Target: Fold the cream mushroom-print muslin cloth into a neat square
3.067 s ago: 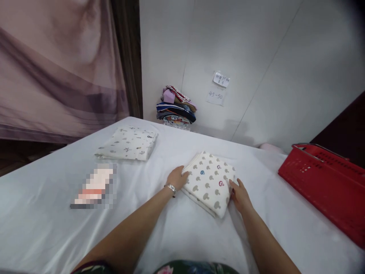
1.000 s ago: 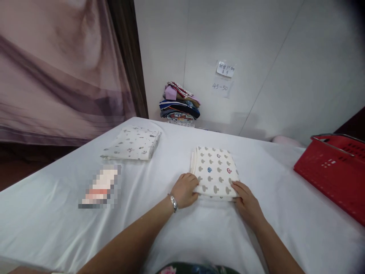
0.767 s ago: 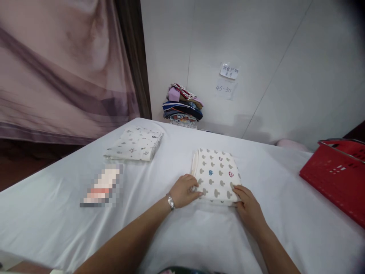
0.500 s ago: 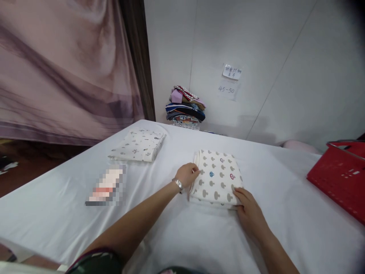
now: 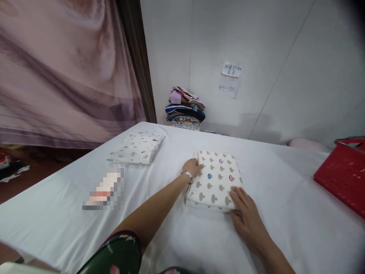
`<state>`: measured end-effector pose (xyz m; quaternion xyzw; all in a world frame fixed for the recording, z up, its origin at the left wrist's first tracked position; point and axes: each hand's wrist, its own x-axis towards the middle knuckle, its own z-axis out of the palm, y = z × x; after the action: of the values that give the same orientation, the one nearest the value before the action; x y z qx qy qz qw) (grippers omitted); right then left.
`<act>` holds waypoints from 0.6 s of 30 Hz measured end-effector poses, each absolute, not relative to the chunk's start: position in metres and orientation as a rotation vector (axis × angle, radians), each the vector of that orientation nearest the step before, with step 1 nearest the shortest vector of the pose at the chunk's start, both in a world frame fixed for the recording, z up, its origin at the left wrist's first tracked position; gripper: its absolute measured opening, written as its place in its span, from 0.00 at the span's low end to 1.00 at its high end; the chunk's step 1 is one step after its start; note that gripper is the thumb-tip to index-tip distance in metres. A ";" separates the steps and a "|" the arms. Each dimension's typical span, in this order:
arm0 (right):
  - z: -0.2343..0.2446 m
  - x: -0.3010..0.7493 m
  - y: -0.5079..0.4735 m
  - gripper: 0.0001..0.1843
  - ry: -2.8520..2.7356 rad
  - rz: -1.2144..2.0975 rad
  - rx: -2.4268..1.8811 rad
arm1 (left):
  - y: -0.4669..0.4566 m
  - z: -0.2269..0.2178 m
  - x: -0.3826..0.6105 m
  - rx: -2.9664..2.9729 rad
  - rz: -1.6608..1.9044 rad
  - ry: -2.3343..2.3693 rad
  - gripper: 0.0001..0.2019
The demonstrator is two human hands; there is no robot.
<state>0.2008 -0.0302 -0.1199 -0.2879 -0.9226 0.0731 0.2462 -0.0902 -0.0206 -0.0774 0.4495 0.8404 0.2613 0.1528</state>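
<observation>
A folded white cloth [image 5: 215, 184] printed with grey mushrooms, plus a few blue and red ones, lies flat in front of me. At its left edge my left hand [image 5: 192, 168] is closed, with the thumb over the top and the other fingers mostly hidden. My right hand [image 5: 247, 213] rests at the near right corner, its fingers stretched over the fabric and the thumb apart by the front edge. Farther left lies a second folded white cloth [image 5: 138, 147] with small grey prints.
A white sheet [image 5: 65, 190] covers the table. A pixelated flat object [image 5: 104, 188] lies on the left. The red basket [image 5: 343, 175] stands at the right. Behind the table is a stack of folded fabrics [image 5: 185, 108] against the wall; a pinkish curtain [image 5: 65, 68] hangs left.
My left hand has slid slightly along the mushroom cloth's left edge, away from me. My right hand's fingers now lie flatter on the near right corner. The view has shifted slightly.
</observation>
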 end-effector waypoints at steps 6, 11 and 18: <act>-0.117 0.200 -0.031 0.27 -2.531 0.238 -0.788 | -0.024 -0.100 -0.103 1.094 0.834 2.404 0.09; -0.120 0.200 -0.030 0.27 -2.510 0.233 -0.801 | -0.024 -0.100 -0.104 1.107 0.838 2.393 0.09; -0.123 0.199 -0.030 0.27 -2.498 0.222 -0.798 | -0.012 -0.079 -0.098 1.205 0.703 2.425 0.16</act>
<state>0.1990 -0.0300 -0.1227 -0.2935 -0.9185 0.0816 0.2520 -0.0978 -0.0124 -0.0787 0.4243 0.8540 0.2476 0.1714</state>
